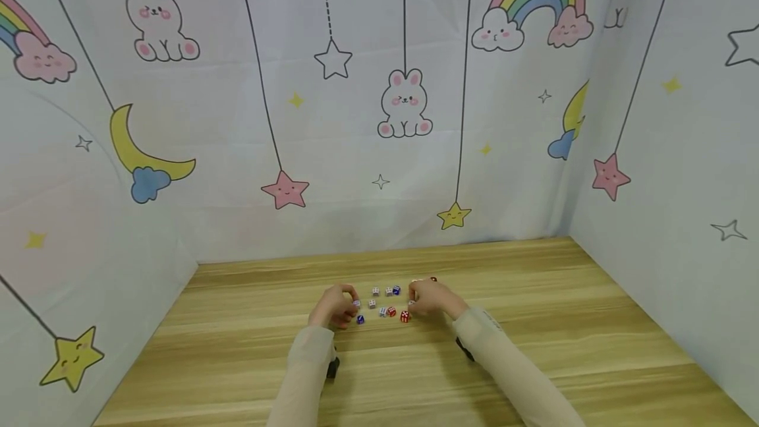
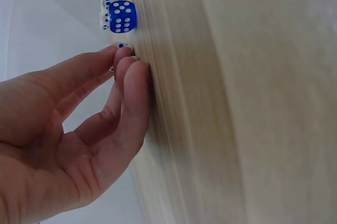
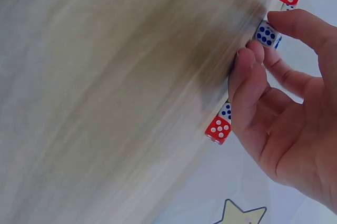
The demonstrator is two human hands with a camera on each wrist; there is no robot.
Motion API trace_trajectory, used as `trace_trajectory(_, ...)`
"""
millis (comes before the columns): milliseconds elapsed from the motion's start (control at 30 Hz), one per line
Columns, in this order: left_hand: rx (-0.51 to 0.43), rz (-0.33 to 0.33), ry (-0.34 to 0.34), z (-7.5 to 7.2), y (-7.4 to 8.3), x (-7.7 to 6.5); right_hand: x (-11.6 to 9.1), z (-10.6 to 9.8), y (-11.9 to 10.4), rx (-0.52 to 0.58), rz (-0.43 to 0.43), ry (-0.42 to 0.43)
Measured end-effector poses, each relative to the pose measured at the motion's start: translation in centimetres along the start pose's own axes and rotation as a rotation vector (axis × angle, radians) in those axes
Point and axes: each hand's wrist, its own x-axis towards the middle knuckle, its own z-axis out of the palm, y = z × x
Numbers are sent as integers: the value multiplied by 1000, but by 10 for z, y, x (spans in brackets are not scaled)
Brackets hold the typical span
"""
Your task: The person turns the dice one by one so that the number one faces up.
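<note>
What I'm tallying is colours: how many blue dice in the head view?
2: one blue die near the left hand, another between a white die and the right hand; more may be hidden.

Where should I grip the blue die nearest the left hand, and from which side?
Probably pinch the blue die by opposite side faces, coming from the person's side: this cube sits flat, with bare wood before it and white dice beyond.

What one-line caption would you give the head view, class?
A person's left grip and right grip among scattered white, red and blue dice on a wooden table.
</note>
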Motion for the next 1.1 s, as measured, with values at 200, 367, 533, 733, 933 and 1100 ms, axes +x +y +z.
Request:
trace_trajectory(200, -12, -9, -4, 0, -1, 1, 0, 0, 8, 102, -55, -36)
trace_trajectory(367, -6, -7, -2, 0, -1, 2, -2, -1, 12, 198, -73, -66)
trace_trajectory(533, -8, 0, -1, 0, -1, 1, -4, -2, 12, 216, -64, -70)
trace_trajectory(733, -27, -11, -3, 1, -1, 1, -6, -4, 16, 211, -74, -66)
trace_trajectory(933, -32, -29, -6, 1, 0, 1, -8, -23, 35, 249, -21, -29)
trace_trajectory(1100, -33, -18, -3, 0, 0, 0, -10, -39, 56, 285, 66, 26)
